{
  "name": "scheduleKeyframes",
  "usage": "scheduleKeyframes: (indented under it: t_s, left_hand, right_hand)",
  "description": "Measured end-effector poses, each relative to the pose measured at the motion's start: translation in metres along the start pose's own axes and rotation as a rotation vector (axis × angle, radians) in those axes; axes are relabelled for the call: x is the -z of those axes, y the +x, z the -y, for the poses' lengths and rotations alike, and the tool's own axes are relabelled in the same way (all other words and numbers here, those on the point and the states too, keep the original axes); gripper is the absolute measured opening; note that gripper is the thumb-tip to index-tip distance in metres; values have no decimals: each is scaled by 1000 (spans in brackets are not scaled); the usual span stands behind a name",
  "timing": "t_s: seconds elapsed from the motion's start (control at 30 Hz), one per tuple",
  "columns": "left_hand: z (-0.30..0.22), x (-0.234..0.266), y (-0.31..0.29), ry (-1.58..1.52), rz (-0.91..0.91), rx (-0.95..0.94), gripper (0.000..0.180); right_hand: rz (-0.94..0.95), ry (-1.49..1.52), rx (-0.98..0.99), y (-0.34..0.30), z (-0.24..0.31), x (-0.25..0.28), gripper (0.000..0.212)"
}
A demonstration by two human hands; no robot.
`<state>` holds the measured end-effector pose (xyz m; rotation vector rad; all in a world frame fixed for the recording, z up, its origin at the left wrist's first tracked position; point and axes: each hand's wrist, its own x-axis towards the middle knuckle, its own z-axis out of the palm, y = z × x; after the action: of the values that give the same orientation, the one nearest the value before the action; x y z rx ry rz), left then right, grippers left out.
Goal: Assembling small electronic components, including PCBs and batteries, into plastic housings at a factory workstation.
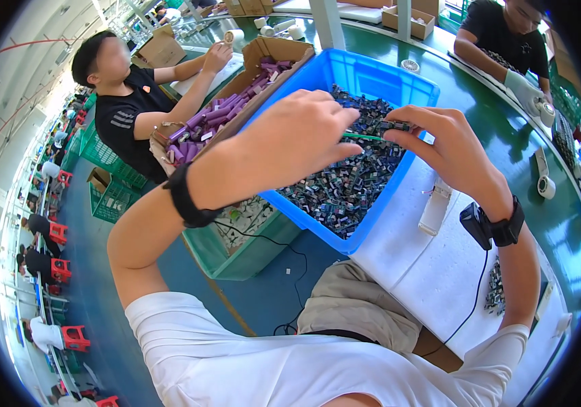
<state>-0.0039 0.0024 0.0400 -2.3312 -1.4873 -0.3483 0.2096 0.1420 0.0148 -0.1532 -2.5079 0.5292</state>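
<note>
My right hand (450,139) pinches a small dark circuit board (396,126) between thumb and fingers, above a blue plastic bin (348,239). From near that board a thin green strip (362,137) stretches toward my left hand (304,125). The left hand hovers over the bin's left side, thumb and fingers apart, with the strip's end close to them. Whether the strip touches the left fingers is hard to see. Many small circuit boards (334,200) fill the bin below. Each of my wrists wears a black band.
Left of the bin, a cardboard box (263,47) holds purple cylindrical cells (223,112). A green crate (236,261) stands below it. On the white work surface (399,254) lie a white casing (435,207) and loose boards (496,288). Co-workers sit at left and far right; a black cable hangs nearby.
</note>
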Motion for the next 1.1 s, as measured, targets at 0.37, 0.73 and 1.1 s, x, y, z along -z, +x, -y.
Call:
scheduleKeyframes:
  t_s: [0.37,0.73,1.1]
  left_hand:
    - [-12,-7,-11,132,184,-37,17]
    - [-22,6,-28,426,-135,-297,26]
    - [-36,43,-40,557,-259,-318,23]
  right_hand:
    - [51,120,-155,7,16,-2,24]
    - [276,982,-635,10,10,0,33]
    - [167,899,-636,19,18,-11,39]
